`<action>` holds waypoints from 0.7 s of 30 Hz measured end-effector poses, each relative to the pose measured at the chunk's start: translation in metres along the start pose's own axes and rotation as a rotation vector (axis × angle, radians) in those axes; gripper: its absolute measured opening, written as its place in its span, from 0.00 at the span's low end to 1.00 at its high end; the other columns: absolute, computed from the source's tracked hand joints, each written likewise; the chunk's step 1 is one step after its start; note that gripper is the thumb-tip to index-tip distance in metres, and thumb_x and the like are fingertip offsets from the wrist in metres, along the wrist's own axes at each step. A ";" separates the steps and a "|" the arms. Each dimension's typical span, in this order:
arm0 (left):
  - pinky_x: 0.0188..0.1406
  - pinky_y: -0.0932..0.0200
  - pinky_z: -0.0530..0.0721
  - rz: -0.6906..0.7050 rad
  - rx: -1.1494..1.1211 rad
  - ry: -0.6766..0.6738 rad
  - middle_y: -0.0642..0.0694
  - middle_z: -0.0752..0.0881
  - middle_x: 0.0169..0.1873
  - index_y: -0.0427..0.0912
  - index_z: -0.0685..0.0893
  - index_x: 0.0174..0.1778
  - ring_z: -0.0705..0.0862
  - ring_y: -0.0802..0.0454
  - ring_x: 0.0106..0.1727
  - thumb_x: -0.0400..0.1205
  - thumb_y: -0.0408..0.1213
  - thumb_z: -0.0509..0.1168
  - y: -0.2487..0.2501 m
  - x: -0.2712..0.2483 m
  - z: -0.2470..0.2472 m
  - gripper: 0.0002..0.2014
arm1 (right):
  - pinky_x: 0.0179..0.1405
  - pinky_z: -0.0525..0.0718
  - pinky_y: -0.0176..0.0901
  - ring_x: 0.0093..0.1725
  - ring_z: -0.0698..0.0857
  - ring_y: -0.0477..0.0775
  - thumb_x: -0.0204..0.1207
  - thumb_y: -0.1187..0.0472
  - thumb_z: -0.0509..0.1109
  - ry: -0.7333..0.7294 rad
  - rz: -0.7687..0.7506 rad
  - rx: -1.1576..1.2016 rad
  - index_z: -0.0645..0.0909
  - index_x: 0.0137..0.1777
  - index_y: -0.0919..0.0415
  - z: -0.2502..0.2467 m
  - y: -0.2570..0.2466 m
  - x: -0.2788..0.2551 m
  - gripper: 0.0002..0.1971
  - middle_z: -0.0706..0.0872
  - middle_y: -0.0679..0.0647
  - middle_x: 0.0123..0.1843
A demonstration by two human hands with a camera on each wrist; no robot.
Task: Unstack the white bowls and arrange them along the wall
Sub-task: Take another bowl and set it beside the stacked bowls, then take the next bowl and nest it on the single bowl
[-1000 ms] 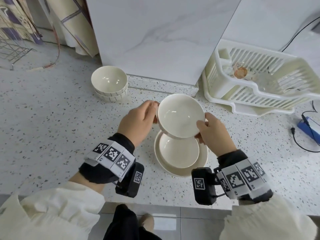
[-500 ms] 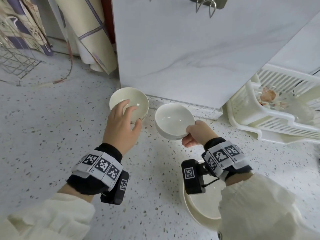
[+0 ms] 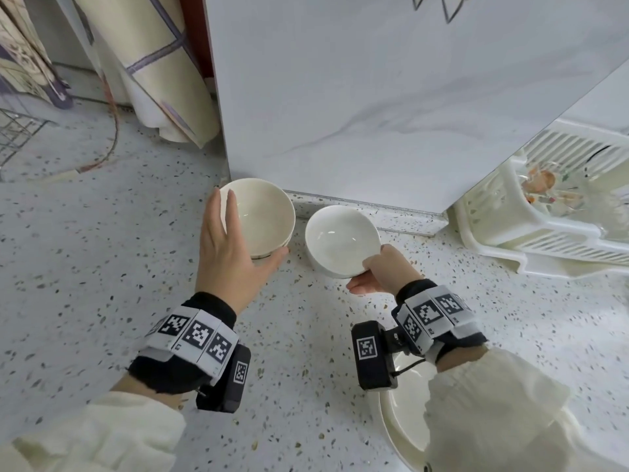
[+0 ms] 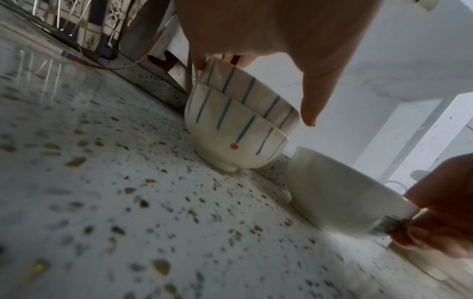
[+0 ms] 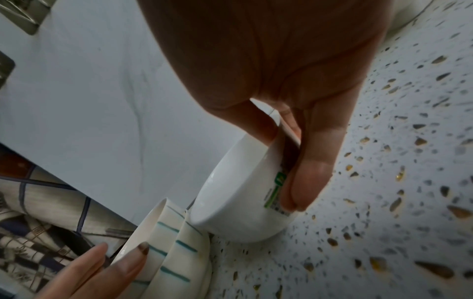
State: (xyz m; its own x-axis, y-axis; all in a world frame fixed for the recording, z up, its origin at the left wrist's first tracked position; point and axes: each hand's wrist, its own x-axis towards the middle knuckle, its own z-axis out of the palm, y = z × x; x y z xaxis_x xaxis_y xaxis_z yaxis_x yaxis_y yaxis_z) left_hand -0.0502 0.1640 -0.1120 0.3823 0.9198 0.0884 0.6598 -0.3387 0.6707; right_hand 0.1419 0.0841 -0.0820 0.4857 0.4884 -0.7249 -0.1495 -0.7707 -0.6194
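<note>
While right hand (image 3: pixel 381 270) pinches white bowl (image 3: pixel 341 239) by its rim just beside wall (image 3: pixel 391 97), left hand (image 3: pixel 231 247) grips top bowl (image 3: pixel 260 218) of stack nxt to it.

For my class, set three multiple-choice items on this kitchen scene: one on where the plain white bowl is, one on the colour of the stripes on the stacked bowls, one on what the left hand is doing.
1. Where is the plain white bowl?
A. in the dish rack
B. right of the striped bowls, near the wall
C. on the plate

2. What colour are the stripes on the stacked striped bowls?
A. teal
B. black
C. yellow

3. What is the left hand doing?
A. resting flat on the counter
B. lifting the plate
C. grasping the upper striped bowl, fingers over its rim

Answers: 
1 B, the head view shows it beside the stack, below the marble wall, pinched at its rim by the right hand. 
2 A, the left wrist view shows teal lines. 
3 C, fingers lie over the rim, thumb on the side.
</note>
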 end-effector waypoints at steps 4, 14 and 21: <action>0.79 0.40 0.60 0.016 0.007 0.011 0.35 0.50 0.80 0.37 0.48 0.78 0.50 0.39 0.81 0.69 0.51 0.71 -0.002 0.000 0.002 0.50 | 0.16 0.86 0.43 0.13 0.83 0.52 0.77 0.76 0.49 -0.004 -0.026 0.020 0.57 0.75 0.69 0.001 0.002 0.001 0.25 0.81 0.68 0.30; 0.77 0.39 0.64 -0.005 0.001 0.001 0.36 0.54 0.80 0.37 0.49 0.78 0.55 0.38 0.80 0.71 0.50 0.70 0.000 -0.003 0.000 0.48 | 0.29 0.88 0.44 0.29 0.84 0.57 0.80 0.69 0.54 0.014 -0.097 0.050 0.56 0.77 0.66 -0.004 0.007 -0.004 0.25 0.84 0.63 0.32; 0.67 0.42 0.74 -0.001 -0.019 0.030 0.36 0.68 0.71 0.38 0.65 0.72 0.69 0.39 0.71 0.75 0.40 0.66 0.008 -0.021 -0.009 0.30 | 0.37 0.87 0.44 0.31 0.84 0.56 0.80 0.68 0.56 0.011 -0.231 -0.026 0.66 0.72 0.66 -0.031 0.009 -0.038 0.20 0.84 0.60 0.36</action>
State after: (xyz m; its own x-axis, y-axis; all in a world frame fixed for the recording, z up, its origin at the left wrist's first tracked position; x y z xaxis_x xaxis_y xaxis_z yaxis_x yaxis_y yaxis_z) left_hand -0.0587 0.1436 -0.1017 0.3625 0.9255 0.1095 0.6475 -0.3346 0.6846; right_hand 0.1484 0.0456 -0.0505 0.5141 0.6487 -0.5611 -0.0107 -0.6492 -0.7605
